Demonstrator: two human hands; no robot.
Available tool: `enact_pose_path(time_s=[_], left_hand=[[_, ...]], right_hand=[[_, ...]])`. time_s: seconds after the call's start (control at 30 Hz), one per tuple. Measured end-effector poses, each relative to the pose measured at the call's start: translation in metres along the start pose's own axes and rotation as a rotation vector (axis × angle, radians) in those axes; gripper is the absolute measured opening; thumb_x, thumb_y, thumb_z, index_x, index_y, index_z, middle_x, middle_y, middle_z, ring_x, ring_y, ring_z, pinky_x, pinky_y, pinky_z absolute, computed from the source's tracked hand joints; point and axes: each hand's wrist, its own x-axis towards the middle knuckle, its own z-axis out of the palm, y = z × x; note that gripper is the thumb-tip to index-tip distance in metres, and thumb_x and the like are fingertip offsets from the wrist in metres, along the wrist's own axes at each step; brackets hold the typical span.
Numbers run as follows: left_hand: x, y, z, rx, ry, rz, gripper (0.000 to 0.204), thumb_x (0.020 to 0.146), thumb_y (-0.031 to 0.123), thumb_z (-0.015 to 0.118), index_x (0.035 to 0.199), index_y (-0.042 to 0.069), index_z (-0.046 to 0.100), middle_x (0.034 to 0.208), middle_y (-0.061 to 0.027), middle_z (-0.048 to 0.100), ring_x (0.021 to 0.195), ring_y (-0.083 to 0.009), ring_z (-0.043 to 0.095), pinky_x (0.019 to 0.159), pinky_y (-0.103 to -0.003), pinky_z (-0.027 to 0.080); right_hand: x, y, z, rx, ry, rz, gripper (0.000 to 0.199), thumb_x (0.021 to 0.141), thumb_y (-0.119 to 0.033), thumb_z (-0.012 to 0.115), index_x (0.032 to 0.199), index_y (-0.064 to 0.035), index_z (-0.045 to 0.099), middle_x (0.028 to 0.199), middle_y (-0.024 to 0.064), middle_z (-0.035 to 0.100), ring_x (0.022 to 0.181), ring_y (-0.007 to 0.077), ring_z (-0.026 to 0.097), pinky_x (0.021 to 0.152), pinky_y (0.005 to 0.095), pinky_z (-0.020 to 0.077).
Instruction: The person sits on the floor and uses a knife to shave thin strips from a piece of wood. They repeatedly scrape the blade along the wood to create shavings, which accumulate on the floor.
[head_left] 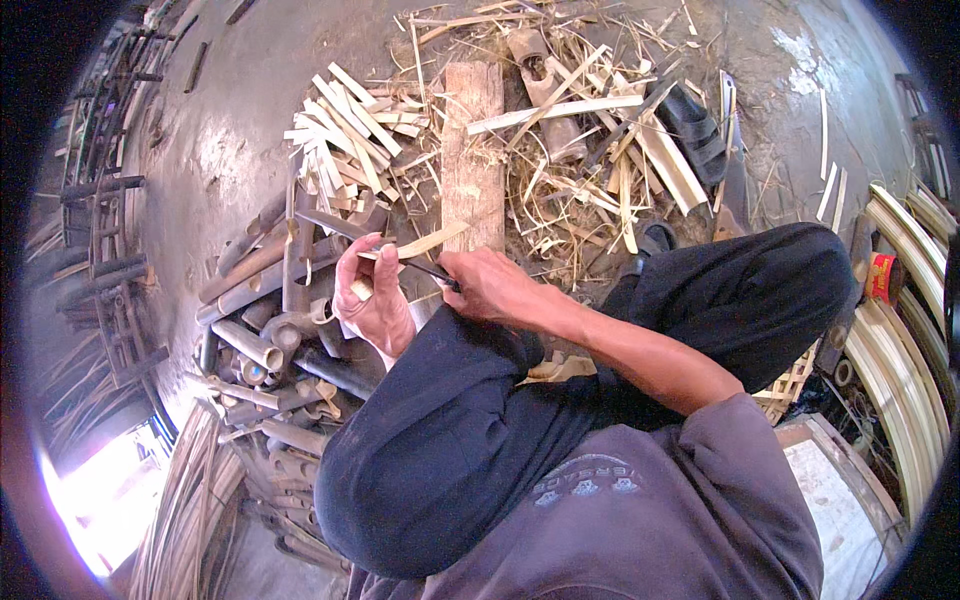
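Observation:
In my right hand (500, 288), closed round its handle, is a knife (335, 226) whose dark blade points up and left past my left fingers. My left hand (378, 298) pinches a pale bamboo strip (438, 240) between thumb and fingers, against the blade. The strip's free end reaches toward a rough wooden block (472, 150) lying on the ground in front of me. Both hands are just beyond my bent left knee (420, 450). Left of the block lies a heap of split bamboo strips (350, 125). The handle is mostly hidden by my right fingers.
Cut bamboo tubes (250, 345) are piled at the left. Shavings and a halved bamboo piece (668, 165) lie right of the block, by a dark sandal (692, 130). Long bamboo lengths (895, 370) curve along the right side. A bamboo rack (105, 230) stands far left.

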Motion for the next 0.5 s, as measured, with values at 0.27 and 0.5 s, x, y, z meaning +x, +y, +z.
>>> enact_pose_path(time_s=[0.27, 0.5], left_hand=[[-0.001, 0.003, -0.003, 0.124, 0.050, 0.081, 0.029, 0.078, 0.018, 0.079, 0.099, 0.002, 0.067, 0.072, 0.0016, 0.055, 0.065, -0.0074, 0.047, 0.062, -0.021, 0.038], [-0.001, 0.001, -0.005, 0.058, 0.010, 0.060, 0.029, 0.077, 0.014, 0.080, 0.099, 0.000, 0.066, 0.074, 0.0019, 0.055, 0.067, -0.0063, 0.046, 0.062, -0.020, 0.037]], right_hand=[[0.001, 0.010, 0.013, 0.084, -0.020, -0.023, 0.017, 0.081, -0.016, 0.058, 0.089, -0.0006, 0.061, 0.075, 0.0226, 0.063, 0.074, 0.0391, 0.064, 0.065, 0.0456, 0.0484], [0.007, 0.023, 0.012, 0.248, -0.126, 0.009, 0.019, 0.080, -0.018, 0.059, 0.089, -0.0013, 0.063, 0.076, 0.0242, 0.064, 0.072, 0.0401, 0.065, 0.064, 0.0474, 0.0485]])
